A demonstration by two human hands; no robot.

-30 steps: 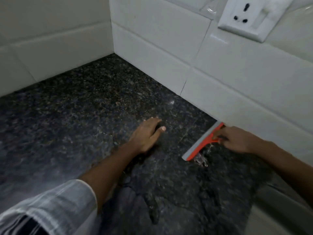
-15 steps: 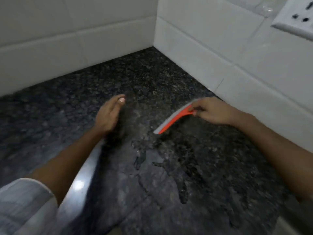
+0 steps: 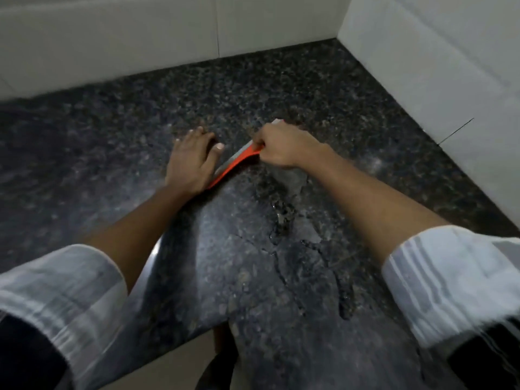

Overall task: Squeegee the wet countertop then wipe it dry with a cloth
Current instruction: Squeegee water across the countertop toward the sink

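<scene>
Since half a second ago the squeegee (image 3: 235,164), gripped by the right hand (image 3: 284,147), has swept across to touch the flat, open left hand (image 3: 191,164); its blade runs diagonally between them on the wet table (image 3: 281,277).

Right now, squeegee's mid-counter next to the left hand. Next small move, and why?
Probably pull the squeegee toward the counter's front edge. The right hand grips its handle, blade down on the countertop, and water streaks lie between blade and edge. The left hand rests flat beside the blade's near end, so it likely needs to lift clear first.
</scene>
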